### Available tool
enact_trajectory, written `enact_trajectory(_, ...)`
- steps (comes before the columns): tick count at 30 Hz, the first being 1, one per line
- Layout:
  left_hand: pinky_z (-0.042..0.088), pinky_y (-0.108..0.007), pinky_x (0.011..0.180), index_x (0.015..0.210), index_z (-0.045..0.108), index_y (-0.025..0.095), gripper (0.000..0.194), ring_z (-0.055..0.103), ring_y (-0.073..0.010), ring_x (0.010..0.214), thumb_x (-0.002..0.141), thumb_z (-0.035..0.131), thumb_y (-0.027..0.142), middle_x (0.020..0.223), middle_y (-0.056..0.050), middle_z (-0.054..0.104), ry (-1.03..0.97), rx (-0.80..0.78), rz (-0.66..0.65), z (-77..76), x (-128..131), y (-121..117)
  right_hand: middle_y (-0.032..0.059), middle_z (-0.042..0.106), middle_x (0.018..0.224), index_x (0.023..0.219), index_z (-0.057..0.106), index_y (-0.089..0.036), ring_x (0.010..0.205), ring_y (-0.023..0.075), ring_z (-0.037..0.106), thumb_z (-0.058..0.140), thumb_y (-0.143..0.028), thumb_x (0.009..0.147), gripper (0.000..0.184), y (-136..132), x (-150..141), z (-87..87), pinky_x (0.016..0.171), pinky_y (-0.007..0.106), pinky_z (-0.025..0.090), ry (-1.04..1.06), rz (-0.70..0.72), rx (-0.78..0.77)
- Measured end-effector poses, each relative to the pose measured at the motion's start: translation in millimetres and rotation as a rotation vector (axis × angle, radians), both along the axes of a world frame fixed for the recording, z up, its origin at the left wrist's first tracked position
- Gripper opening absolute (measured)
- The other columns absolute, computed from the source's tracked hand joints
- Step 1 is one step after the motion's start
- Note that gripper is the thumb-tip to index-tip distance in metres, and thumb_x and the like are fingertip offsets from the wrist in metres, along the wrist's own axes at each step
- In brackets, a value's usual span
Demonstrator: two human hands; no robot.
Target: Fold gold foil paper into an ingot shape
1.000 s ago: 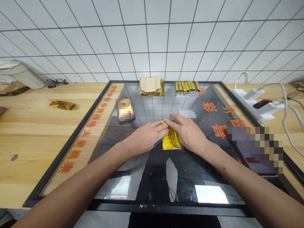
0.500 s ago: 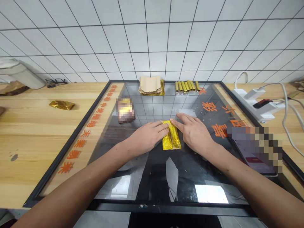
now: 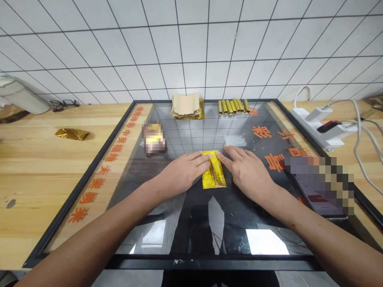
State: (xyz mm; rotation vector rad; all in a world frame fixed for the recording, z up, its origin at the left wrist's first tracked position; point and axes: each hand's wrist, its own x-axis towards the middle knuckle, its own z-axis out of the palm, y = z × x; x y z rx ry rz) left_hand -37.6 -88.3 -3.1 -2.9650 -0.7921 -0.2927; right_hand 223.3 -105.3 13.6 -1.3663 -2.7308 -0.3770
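Note:
A folded sheet of gold foil paper [image 3: 220,175] lies on the glass, its two sides turned in toward a seam down the middle. My left hand [image 3: 188,169] rests flat with stretched fingers on its upper left edge. On the upper right edge lies the index finger of my right hand [image 3: 247,167], the other fingers spread over the glass. Behind them sits a stack of brown-backed foil papers [image 3: 186,106]. Several small gold tubes [image 3: 231,107] lie in a row to its right. A blurred small pack [image 3: 154,139] stands left of my hands.
The glass panel has a black frame [image 3: 80,163] and orange lettering. At right lie a phone [image 3: 314,191] and a white power strip [image 3: 317,129] with cables. On the wooden table at left are a crumpled gold wrapper [image 3: 72,134], glasses [image 3: 63,105] and a pale bottle [image 3: 25,95].
The camera view has shifted slightly, so the whole scene sits a little further left. Both hands stay on the gold foil paper, with hardly any visible movement.

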Motion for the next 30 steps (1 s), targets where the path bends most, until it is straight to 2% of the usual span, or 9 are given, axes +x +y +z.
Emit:
enact_trajectory(10,0.045,-0.046,0.128,0.139,0.063,0.011,0.038,0.060,-0.0264,0.146,0.108,0.040,0.009,0.155,-0.016,0.064,0.004,0.032,0.003,-1.9,0.5,-0.7,0.0191,0.067,0.147,0.144,0.066,-0.011,0.133,0.0345,0.063,0.045,-0.010,0.107,0.043,-4.6,-2.5,3.0,0.106,0.047,0.053,0.001,0.015,-0.023)
enact_trajectory(16,0.045,-0.044,0.128,0.136,0.065,0.010,0.039,0.062,-0.0254,0.143,0.104,0.042,0.005,0.151,-0.018,0.066,-0.027,0.039,0.002,-1.3,1.3,-0.8,0.0199,0.068,0.145,0.138,0.067,-0.010,0.135,0.0338,0.061,0.045,-0.005,0.104,0.041,-8.1,-6.2,3.4,0.106,0.045,0.053,-0.005,0.019,-0.004)
enact_trajectory(23,0.046,-0.045,0.127,0.137,0.064,0.010,0.038,0.061,-0.0266,0.144,0.107,0.042,0.007,0.152,-0.017,0.066,-0.002,0.019,0.015,2.2,1.6,-1.7,0.0195,0.072,0.138,0.131,0.070,-0.012,0.124,0.0337,0.067,0.047,-0.005,0.103,0.037,-9.2,-7.1,5.2,0.094,0.045,0.055,0.001,0.016,-0.016)
enact_trajectory(26,0.047,-0.045,0.126,0.137,0.064,0.010,0.037,0.062,-0.0268,0.143,0.108,0.040,0.010,0.151,-0.017,0.066,0.004,0.024,0.015,1.5,1.7,-1.7,0.0161,0.075,0.134,0.128,0.072,-0.016,0.116,0.0308,0.071,0.047,-0.006,0.103,0.037,-7.3,-4.6,5.1,0.091,0.043,0.055,0.034,-0.001,-0.033)
enact_trajectory(30,0.048,-0.046,0.125,0.138,0.063,0.012,0.038,0.061,-0.0261,0.144,0.109,0.039,0.010,0.154,-0.016,0.064,-0.010,0.034,0.021,-1.2,1.3,-1.6,0.0156,0.074,0.139,0.138,0.069,-0.016,0.114,0.0297,0.072,0.046,-0.005,0.100,0.045,0.1,1.1,0.5,0.089,0.042,0.055,0.104,-0.057,-0.012)
